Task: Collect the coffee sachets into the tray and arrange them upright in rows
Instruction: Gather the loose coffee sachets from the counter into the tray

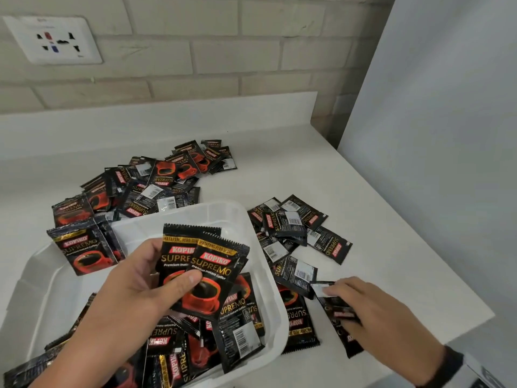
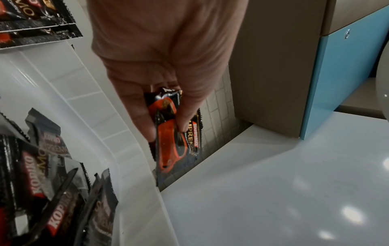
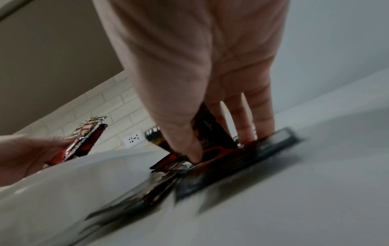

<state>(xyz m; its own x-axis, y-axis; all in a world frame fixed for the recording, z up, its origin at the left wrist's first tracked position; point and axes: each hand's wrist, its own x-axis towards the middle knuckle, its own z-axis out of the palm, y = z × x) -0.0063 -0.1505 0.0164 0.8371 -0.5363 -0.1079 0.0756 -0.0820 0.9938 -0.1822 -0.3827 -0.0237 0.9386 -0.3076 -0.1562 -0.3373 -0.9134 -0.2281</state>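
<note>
Centre of the head view: left hand [image 1: 131,284] holds two coffee sachets [image 1: 201,275] upright, fanned, over the white tray [image 1: 268,270], thumb across the fronts, fingers curled behind. Lower right: right hand [image 1: 375,312] is down on the white counter [image 1: 391,233], thumb & fingers pinching a sachet [image 1: 340,312] off the near pile [image 1: 291,239], which lies just right of the tray. More sachets lie loose in the tray's lower part; a second pile [image 1: 145,186] sits behind it, upper left.
</note>
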